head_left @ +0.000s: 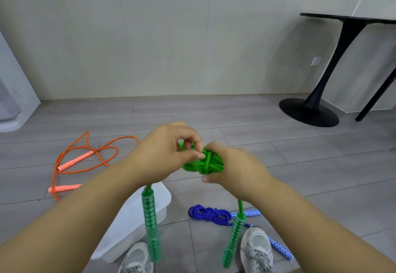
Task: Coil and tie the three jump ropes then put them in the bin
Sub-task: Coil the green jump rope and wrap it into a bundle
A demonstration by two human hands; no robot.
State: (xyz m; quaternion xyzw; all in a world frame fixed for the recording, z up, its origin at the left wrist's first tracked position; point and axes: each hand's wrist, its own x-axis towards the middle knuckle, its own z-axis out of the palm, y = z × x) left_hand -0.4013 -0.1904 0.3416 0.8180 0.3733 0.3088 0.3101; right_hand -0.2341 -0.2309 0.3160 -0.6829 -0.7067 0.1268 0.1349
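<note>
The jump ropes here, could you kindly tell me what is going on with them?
A person is tying up the green jump rope: the right hand grips the coiled bundle while the left hand pinches a strand at it, and both handles dangle. The blue jump rope lies coiled and tied on the floor by a shoe; the orange jump rope lies loose. Neither is in the white bin.

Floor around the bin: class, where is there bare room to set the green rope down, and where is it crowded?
Bare floor lies right of the blue rope, short of the black table base. Another strip runs along the wall between the orange rope and that base. Crowded: by the shoes, between the white bin and blue rope.
</note>
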